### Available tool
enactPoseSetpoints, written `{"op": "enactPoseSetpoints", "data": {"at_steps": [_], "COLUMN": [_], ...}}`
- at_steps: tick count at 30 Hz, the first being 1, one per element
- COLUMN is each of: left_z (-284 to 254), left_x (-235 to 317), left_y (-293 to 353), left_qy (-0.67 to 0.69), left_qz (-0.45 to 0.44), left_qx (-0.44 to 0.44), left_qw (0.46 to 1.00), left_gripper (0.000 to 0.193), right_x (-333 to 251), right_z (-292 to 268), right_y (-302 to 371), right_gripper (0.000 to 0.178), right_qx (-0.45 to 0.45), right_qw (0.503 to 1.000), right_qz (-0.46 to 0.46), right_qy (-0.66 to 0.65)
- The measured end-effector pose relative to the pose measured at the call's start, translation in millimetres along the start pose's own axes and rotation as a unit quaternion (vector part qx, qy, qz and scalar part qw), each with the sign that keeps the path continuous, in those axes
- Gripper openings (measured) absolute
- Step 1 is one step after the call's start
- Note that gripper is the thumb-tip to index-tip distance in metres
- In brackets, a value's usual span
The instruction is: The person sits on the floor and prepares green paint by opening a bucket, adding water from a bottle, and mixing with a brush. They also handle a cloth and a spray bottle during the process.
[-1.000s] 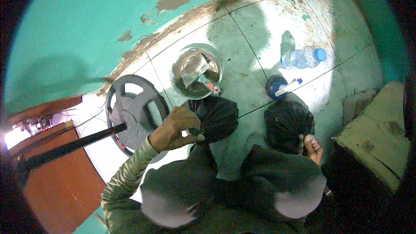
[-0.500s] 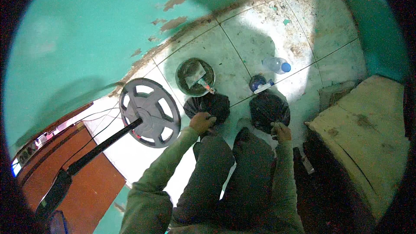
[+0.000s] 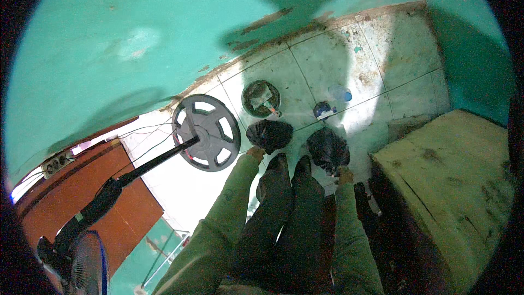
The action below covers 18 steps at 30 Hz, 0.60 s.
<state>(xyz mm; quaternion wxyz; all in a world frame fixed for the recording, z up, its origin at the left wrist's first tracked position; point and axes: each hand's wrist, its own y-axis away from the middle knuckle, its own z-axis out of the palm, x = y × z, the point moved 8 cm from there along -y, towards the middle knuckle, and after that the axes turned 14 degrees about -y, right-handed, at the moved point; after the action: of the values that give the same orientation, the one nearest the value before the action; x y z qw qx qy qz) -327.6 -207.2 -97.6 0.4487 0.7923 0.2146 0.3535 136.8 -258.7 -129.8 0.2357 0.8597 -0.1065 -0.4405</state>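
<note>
Two black plastic bags hang low in front of me, dark and crumpled. My left hand (image 3: 255, 154) is closed at the lower edge of the left black plastic bag (image 3: 269, 134). At the gathered lower end of the right black plastic bag (image 3: 328, 148), my right hand (image 3: 344, 175) is closed on the plastic. What the bags contain is hidden. Just beyond the left bag stands a round bucket (image 3: 245, 98), holding a flat pale tool (image 3: 261, 99) with an orange-marked handle. Past the right bag lie a dark blue round object with a white part (image 3: 323, 110) and a clear plastic bottle (image 3: 343, 94) with a blue cap.
A standing fan's round grey base (image 3: 222, 155) and black pole (image 3: 158, 161) are on my left, near a brown wooden panel (image 3: 125, 202) and a power strip (image 3: 57, 164). A worn yellowish board (image 3: 436, 169) stands right. A peeling green wall (image 3: 164, 27) borders the tiled floor.
My view has shifted, bringing the fan's head into sight at lower left. My arms reach further out. Both hands stay at the bags, the right bag now appearing narrower and gathered toward my hand.
</note>
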Motion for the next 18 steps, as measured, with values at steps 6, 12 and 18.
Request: {"op": "enactPoseSetpoints", "data": {"at_steps": [6, 12, 18], "left_z": [3, 4, -23], "left_x": [-3, -31, 40], "left_y": [22, 78, 164], "left_qy": [0.12, 0.127, 0.155], "left_qz": [0.043, 0.053, 0.108], "left_qx": [0.044, 0.077, 0.157], "left_qw": [0.991, 0.987, 0.969], "left_gripper": [0.032, 0.029, 0.035], "right_x": [6, -64, -159], "right_z": [-8, -22, -63], "right_y": [41, 76, 89], "right_gripper": [0.023, 0.023, 0.027], "right_qx": [0.051, 0.104, 0.152], "right_qw": [0.959, 0.838, 0.815], "right_qz": [0.244, 0.389, 0.312], "right_qy": [-0.132, -0.368, -0.464]}}
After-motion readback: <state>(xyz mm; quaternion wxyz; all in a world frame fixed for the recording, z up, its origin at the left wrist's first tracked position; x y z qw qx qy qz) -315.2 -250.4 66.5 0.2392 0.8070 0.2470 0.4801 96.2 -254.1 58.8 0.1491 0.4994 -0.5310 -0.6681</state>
